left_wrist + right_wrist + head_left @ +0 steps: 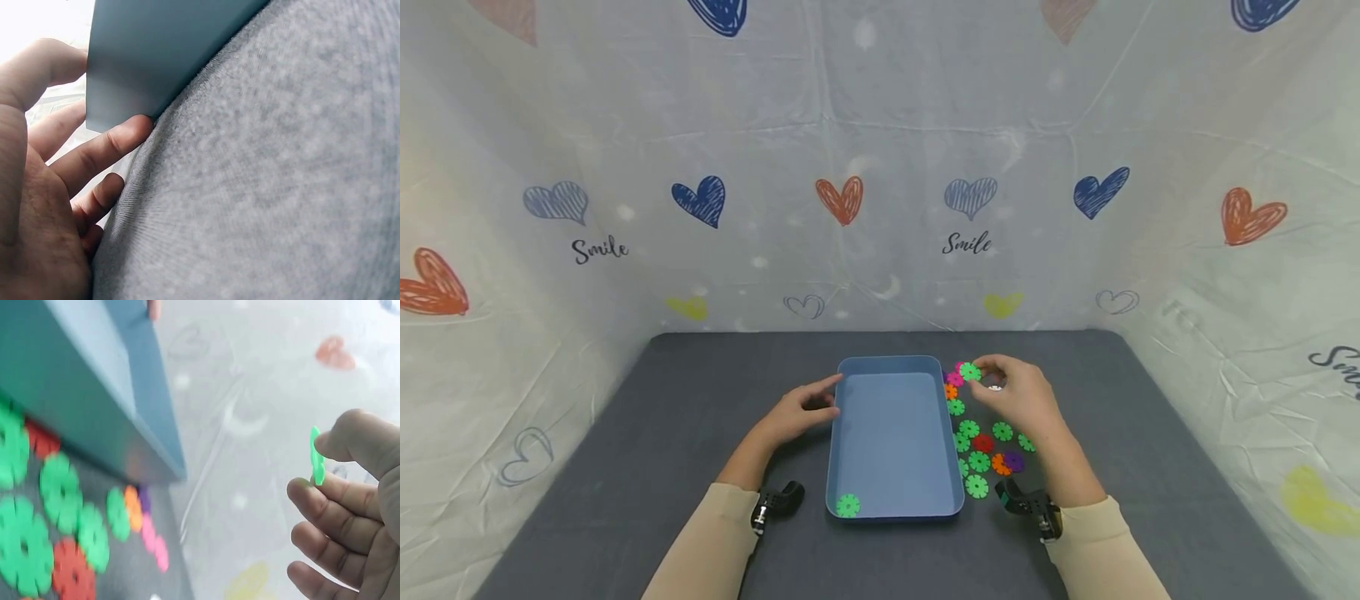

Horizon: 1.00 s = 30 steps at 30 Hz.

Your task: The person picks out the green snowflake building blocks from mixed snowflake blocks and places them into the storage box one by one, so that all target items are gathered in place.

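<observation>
My right hand pinches a green notched plastic disc between thumb and fingers, raised near the far right corner of the blue tray. In the right wrist view that disc appears edge-on at the fingertips, the other fingers loosely bent. My left hand is at the tray's left side, thumb and fingertips at the rim. The left wrist view has one fingertip against the low edge of the tray wall. Inside the tray, a single green disc lies in the near left corner.
Several more notched discs lie on the dark grey cloth right of the tray: green, red, orange, purple and pink. A patterned white curtain encloses the table's back and sides.
</observation>
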{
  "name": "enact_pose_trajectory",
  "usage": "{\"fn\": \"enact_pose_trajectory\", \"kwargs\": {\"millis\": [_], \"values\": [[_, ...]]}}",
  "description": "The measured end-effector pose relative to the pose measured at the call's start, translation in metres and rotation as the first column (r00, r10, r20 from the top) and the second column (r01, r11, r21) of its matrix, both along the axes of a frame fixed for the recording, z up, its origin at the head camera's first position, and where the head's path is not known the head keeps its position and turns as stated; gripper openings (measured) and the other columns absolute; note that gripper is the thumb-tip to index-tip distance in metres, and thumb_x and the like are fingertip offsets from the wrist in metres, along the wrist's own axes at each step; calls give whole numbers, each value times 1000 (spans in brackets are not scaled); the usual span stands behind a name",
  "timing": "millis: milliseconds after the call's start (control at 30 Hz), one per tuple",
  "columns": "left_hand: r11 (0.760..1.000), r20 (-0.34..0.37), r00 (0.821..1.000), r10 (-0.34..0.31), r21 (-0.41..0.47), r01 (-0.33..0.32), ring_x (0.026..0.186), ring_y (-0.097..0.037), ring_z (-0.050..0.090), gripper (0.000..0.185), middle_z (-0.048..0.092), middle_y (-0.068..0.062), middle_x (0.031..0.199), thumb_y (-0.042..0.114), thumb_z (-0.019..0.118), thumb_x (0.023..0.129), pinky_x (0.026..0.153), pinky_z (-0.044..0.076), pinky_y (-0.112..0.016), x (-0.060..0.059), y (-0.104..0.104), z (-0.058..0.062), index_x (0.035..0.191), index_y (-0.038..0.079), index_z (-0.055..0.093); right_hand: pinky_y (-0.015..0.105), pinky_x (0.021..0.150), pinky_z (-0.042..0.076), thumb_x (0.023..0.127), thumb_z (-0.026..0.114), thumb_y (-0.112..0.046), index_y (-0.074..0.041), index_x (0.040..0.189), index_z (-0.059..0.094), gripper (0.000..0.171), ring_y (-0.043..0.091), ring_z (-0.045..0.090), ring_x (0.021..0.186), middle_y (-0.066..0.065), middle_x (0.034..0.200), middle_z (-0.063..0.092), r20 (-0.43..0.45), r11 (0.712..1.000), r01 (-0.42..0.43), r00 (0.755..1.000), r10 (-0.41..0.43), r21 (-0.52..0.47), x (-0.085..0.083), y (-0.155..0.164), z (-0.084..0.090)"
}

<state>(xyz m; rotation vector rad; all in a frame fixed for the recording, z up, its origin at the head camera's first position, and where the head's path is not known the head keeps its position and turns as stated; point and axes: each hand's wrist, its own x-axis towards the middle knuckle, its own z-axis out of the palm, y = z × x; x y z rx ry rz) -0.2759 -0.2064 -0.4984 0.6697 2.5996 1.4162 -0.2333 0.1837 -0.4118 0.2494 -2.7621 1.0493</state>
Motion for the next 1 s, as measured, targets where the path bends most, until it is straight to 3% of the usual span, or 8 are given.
{"fn": "enact_pose_trajectory", "kwargs": {"millis": [233,467,733,1000], "values": [[1000,-12,1000,-1,-12,1,105,-24,56,64,65,-6,111,24,72,97,90,44,-45,-1,-2,-1,154,7,48,41,75,52,90,78,-20,-11,118,75,29,20,63,86,4,100,72,-71,993,-98,993,93,-71,19,-34,10],[1000,-12,1000,-3,-4,3,106,-25,56,64,65,-7,112,23,72,97,91,44,-46,-1,-1,-3,154,7,48,32,63,48,86,81,-13,-13,110,78,25,18,58,80,-6,89,68,-117,970,-222,971,209,-102,36,-70,4],[1000,-15,1000,13,13,-13,99,-22,58,62,66,-8,108,17,72,97,88,47,-46,2,3,-2,152,2,48,27,57,42,86,81,-13,-12,109,77,23,13,53,68,-9,84,66,-117,946,-315,945,305,-79,45,-108,-25],[1000,-14,1000,18,18,-18,104,-25,60,62,67,-10,111,16,72,97,91,47,-49,-1,1,-6,153,4,48,23,54,41,88,81,-20,-9,107,78,22,0,47,56,-17,74,57,24,924,-383,923,383,-1,45,-137,-58]]}}
